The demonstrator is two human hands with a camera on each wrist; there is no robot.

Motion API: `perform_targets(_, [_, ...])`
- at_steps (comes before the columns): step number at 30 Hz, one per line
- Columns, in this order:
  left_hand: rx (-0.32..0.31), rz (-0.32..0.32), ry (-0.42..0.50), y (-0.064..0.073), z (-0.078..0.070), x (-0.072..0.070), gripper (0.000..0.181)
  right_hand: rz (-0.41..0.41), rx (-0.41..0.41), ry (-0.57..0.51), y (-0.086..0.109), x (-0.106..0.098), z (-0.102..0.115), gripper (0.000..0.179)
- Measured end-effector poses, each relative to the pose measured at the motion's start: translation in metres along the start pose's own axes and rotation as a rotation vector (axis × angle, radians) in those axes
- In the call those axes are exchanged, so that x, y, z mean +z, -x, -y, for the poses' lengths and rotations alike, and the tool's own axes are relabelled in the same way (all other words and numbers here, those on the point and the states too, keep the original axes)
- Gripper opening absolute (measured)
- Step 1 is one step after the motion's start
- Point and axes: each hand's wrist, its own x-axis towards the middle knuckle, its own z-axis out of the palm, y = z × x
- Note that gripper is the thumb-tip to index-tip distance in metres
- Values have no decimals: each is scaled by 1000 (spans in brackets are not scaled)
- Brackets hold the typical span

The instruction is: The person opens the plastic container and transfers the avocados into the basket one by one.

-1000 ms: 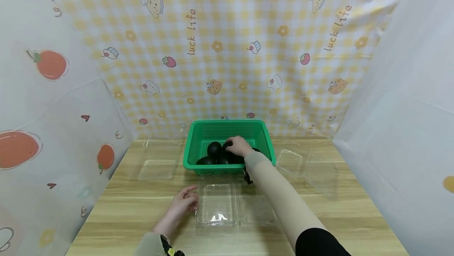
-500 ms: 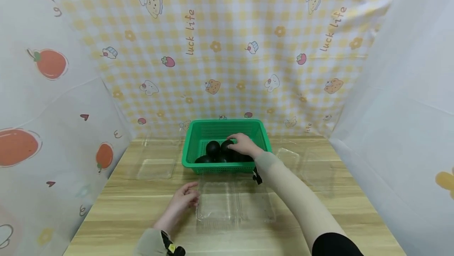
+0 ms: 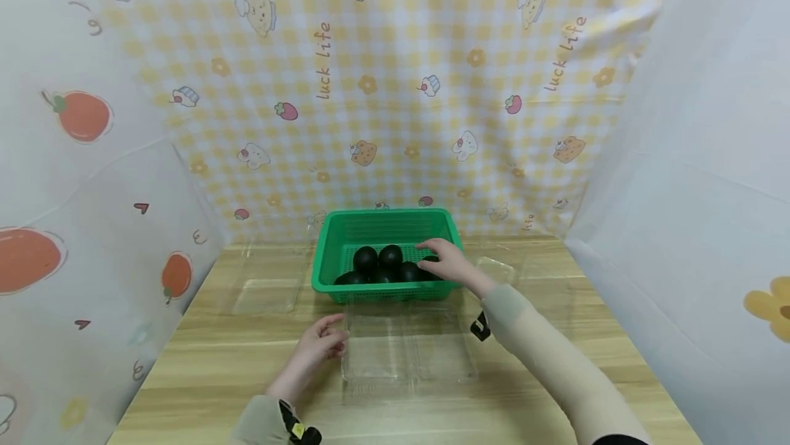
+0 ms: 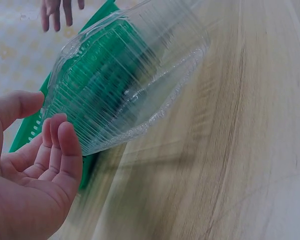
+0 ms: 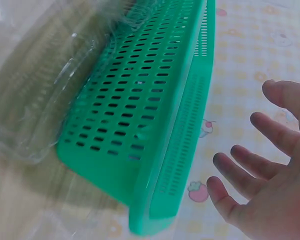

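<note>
Several smooth, black, rounded objects (image 3: 365, 259) that look like avocados lie in the front half of a green plastic basket (image 3: 321, 253). Over the basket's right side hovers my right hand (image 3: 447, 264), fingers spread and holding nothing; the right wrist view shows it beyond the basket's rim (image 5: 177, 115). In front of the basket lies a clear, hinged plastic container (image 3: 376, 352), unfolded into two halves. My left hand (image 3: 317, 345) is at its left edge, thumb and loosely bent fingers touching or almost touching the container wall (image 4: 90, 120).
Another clear container (image 3: 265, 294) lies on the wooden table (image 3: 204, 369) left of the basket. More clear containers (image 3: 496, 270) stand to the right. A checked cloth (image 3: 401, 109) hangs behind, and white cloths flank both sides.
My right hand has let go of the black object it was touching in the basket's middle and has shifted right, its fingers spreading. The left hand stays by the container.
</note>
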Motion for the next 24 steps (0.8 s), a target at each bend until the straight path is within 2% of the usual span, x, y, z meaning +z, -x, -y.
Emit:
perform_targets(4, [2, 0, -10, -2, 1, 1, 52, -19, -12, -30, 21, -6, -6, 42])
perform_targets(14, [16, -16, -23, -5, -5, 1, 49, -112, 57, -64, 70, -24, -20, 46])
perform_targets(19, [9, -22, -51, -1, -6, -7, 51, -138, 64, -63, 84, -26, -30, 45])
perform_targets(24, [3, -35, -83, 3, -6, -22, 52, -160, 79, -68, 95, -26, -36, 45])
